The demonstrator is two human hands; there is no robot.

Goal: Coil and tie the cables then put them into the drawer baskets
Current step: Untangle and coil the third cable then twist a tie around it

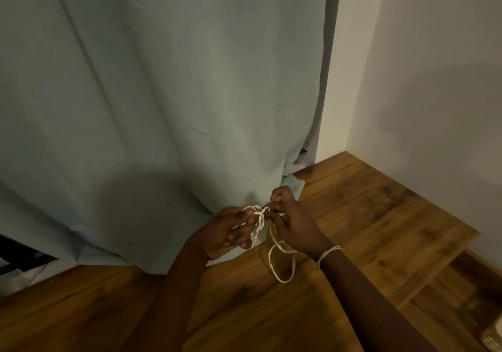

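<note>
The cord (271,243) I have between my fingers is cream-white, with a twisted, ropy pattern along its length. The loop hanging below it is the same pale cream against the brown behind. A thin band (327,254) of the same off-white cord circles my right wrist. The curtain (163,93) in front of me is a plain, muted grey-green (no print on it, only soft shadowed folds). The floor (366,215) is warm honey-brown wood with darker grain streaks and knots. The wall (434,66) to my right is plain off-white, greyed by shadow.
</note>
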